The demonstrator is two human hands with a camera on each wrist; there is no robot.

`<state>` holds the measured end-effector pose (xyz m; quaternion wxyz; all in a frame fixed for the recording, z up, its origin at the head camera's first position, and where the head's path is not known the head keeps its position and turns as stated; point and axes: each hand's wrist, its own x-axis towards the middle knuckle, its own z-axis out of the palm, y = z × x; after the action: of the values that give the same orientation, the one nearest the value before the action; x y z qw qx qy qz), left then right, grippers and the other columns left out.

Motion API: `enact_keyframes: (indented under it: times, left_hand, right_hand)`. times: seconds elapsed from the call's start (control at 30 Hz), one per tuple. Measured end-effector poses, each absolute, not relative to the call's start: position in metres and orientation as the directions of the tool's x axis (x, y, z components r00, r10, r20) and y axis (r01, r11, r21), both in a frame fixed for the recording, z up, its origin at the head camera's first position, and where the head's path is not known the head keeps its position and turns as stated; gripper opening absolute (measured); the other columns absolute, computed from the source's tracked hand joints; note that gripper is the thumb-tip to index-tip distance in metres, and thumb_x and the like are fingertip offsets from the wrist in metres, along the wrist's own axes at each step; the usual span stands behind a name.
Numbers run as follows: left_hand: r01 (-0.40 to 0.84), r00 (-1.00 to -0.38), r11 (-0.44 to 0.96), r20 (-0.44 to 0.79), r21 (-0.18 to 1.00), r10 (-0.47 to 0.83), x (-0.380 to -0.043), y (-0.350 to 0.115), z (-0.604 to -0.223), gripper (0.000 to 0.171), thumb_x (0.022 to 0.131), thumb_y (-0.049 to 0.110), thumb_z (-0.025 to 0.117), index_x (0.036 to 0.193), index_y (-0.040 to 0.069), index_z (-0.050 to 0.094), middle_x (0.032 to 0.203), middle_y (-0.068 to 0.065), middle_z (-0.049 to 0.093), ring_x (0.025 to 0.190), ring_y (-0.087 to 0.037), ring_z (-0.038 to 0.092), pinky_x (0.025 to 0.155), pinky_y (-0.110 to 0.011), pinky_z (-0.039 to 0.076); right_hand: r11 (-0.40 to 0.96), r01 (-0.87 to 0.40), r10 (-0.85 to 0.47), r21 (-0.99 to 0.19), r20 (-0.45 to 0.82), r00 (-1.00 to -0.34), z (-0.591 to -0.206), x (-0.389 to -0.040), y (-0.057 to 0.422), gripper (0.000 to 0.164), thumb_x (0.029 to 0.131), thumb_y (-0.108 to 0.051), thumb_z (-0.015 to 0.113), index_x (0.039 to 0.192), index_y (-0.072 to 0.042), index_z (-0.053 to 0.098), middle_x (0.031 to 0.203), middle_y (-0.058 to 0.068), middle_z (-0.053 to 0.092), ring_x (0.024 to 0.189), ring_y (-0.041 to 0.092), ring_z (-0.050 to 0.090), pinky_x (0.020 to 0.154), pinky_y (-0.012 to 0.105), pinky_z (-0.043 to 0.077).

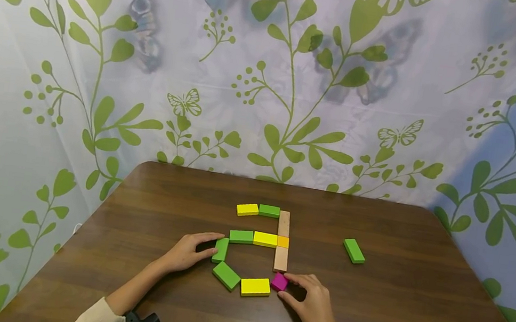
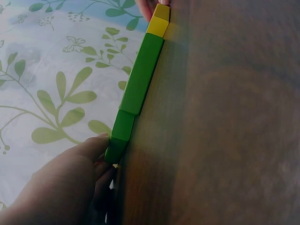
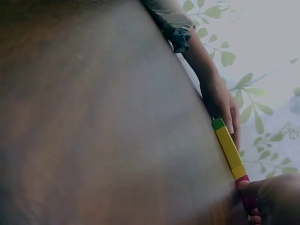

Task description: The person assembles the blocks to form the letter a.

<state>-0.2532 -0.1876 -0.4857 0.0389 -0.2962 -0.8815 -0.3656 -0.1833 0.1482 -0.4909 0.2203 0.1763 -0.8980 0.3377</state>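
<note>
My right hand [image 1: 315,302] pinches a magenta block [image 1: 279,282] between thumb and fingers at the lower right corner of a loop of blocks. At the loop's left side, my left hand [image 1: 186,251] holds a green block [image 1: 220,250] by its far end and outer side. Between the hands lie another green block [image 1: 226,276], set at a slant, and a yellow block [image 1: 255,287] beside the magenta one. In the right wrist view, the thumb lies against the magenta block [image 3: 246,194], and the fingers are partly hidden.
A plain wood block [image 1: 284,223], a small orange block [image 1: 283,242] and another wood block [image 1: 281,259] form an upright line. Green and yellow blocks run left from it in two rows. A loose green block [image 1: 354,251] lies to the right on the brown table [image 1: 390,306].
</note>
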Motion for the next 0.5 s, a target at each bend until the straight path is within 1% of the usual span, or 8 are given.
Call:
enact_keyframes:
  times: [0.27,0.5]
  left_hand:
    - [0.550,-0.823,0.558,0.288,0.621,0.490,-0.2519,-0.1873,-0.4850,0.043,0.093,0.033,0.056,0.132,0.015,0.053,0.130,0.002,0.053,0.121,-0.019,0.047,0.095,-0.045,0.040]
    - [0.549,-0.823,0.557,0.288,0.623,0.489,-0.2525,-0.1864,-0.4849,0.044,0.093,0.034,0.056,0.132,0.014,0.054,0.130,0.001,0.053,0.121,-0.019,0.047,0.095,-0.045,0.040]
  right_hand:
    - [0.704,-0.479,-0.165,-0.524,0.535,-0.829,-0.4940,-0.1861,0.1470,0.038,0.061,-0.024,0.086,0.096,-0.015,0.074,0.084,-0.009,0.066,0.077,0.004,0.054,0.064,0.027,0.051]
    - [0.699,-0.473,-0.158,-0.536,0.530,-0.833,-0.4965,-0.1866,0.1478,0.038,0.062,-0.025,0.086,0.097,-0.017,0.074,0.085,-0.010,0.067,0.078,0.002,0.053,0.066,0.026,0.050]
